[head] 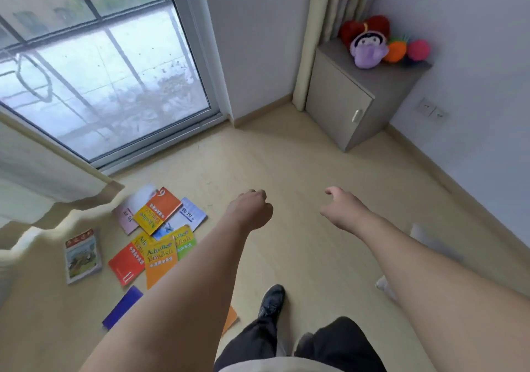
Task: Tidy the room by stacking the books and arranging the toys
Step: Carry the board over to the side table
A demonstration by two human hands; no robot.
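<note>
Pale wood-look flooring (286, 170) fills a small room seen from above, from the head of a standing person. Both bare forearms reach forward over the floor. The left hand (252, 208) has its fingers curled into a loose fist with nothing in its grip. The right hand (339, 206) hangs with fingers loosely bent, thumb out, and its grip holds nothing either.

A scatter of thin paperback textbooks (160, 228) lies on the floor to the left, not stacked, just below a large glass sliding door (100, 64). Several overlap: an orange and yellow book marked 6 (157, 209) lies on top of a pink book (124, 216) and a pale blue one (190, 215). Nearer the person, a red book marked 11 (126, 265), an orange and yellow book (159, 259) and a green-edged one (186, 242) fan out together. A thicker book with a picture cover (83, 255) lies apart to the left, beside a cream curtain hem (57, 216). A dark blue book (123, 307) lies nearest, partly hidden by the left forearm.

In the far right corner stands a low grey cabinet with one closed door (338, 99); what is inside cannot be seen. On its top surface sits a group of soft toys, touching each other: a purple plush figure (368, 51) in front, a red plush (364, 28) behind it, an orange ball-like toy (397, 51) and a pink ball (418, 50) to the right.

A black shoe (272, 300) and dark trousers (338, 343) show at the bottom.
</note>
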